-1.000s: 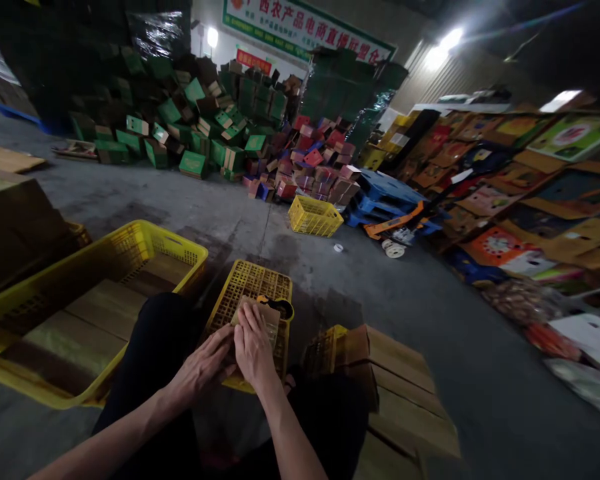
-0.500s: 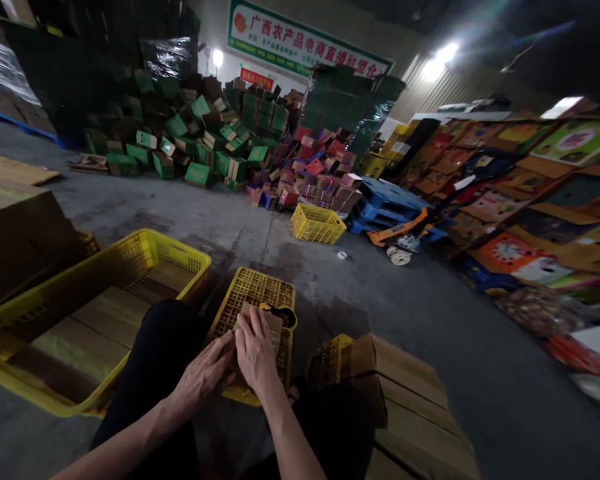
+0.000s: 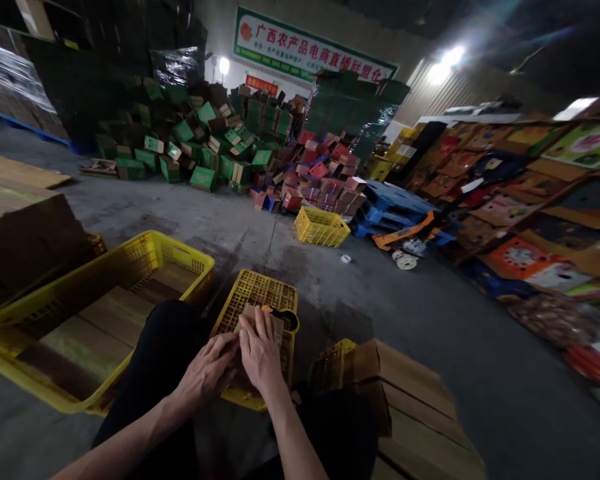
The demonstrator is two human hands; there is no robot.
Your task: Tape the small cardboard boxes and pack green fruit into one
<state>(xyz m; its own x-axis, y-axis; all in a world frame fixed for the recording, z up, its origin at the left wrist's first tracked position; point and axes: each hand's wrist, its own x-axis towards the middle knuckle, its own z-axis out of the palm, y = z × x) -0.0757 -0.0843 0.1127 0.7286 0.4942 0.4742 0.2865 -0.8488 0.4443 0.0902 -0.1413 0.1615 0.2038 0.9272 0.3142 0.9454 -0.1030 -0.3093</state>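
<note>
A small brown cardboard box (image 3: 276, 327) rests on a yellow plastic crate (image 3: 254, 288) between my knees. My right hand (image 3: 261, 350) lies flat on top of the box with its fingers stretched out. At the box's near left side, my left hand (image 3: 207, 370) has its fingers bent over the edge, and its fingertips nearly meet the right hand. Both hands cover much of the box. Just beyond it lies a yellow and black tool (image 3: 287, 319) that looks like a tape dispenser.
To my left, a large yellow crate (image 3: 155, 257) holds several closed cardboard boxes (image 3: 97, 333). More flat-sided cartons (image 3: 425, 400) are stacked at my right knee. Farther off stand a yellow basket (image 3: 323, 227), an orange pallet jack (image 3: 405, 233) and a heap of green boxes (image 3: 203, 177).
My view has shifted slightly, so the scene sits a little lower and to the right. The left hand's fingers are a bit more bent; both hands stay on the box.
</note>
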